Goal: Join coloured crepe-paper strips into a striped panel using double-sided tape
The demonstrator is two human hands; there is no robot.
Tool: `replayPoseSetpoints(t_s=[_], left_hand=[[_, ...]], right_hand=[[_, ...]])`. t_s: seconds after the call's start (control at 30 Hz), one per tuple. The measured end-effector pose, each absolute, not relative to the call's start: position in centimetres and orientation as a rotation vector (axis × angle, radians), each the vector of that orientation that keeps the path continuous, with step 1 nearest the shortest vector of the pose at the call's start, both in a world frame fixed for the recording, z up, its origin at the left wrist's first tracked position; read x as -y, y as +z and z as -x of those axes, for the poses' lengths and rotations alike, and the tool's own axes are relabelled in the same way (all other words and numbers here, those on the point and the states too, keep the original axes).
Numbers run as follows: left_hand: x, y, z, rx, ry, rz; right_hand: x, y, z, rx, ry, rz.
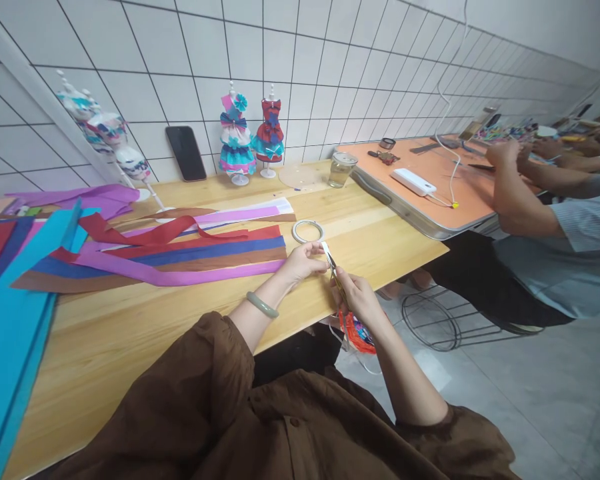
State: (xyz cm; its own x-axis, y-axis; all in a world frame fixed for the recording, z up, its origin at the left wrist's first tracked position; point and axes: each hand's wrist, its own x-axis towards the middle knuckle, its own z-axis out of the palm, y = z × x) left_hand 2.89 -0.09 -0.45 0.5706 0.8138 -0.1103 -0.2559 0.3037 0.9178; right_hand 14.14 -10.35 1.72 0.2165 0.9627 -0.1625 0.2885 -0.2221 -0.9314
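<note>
Above the table's front edge, my left hand pinches a small white piece, its kind too small to make out. My right hand is closed around a pair of scissors, whose blades are at the white piece; whether they cut into it cannot be told. Just beyond my hands a roll of tape lies flat on the wooden table. To the left, purple, brown, blue and red strips lie spread side by side.
Turquoise sheets cover the table's left end. Along the wall stand a phone, little dresses on stands and a glass cup. On the right, a co-worker's arm reaches over an orange table holding a white power bank.
</note>
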Motion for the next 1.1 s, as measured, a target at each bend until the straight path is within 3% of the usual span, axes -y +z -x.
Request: replayPoseSetpoints(t_s=[1.1], left_hand=[[0.21,-0.57,-2.79,-0.659,0.749,-0.998]], right_hand=[[9.51,0.97,-14.17,1.188,0.999,1.652]])
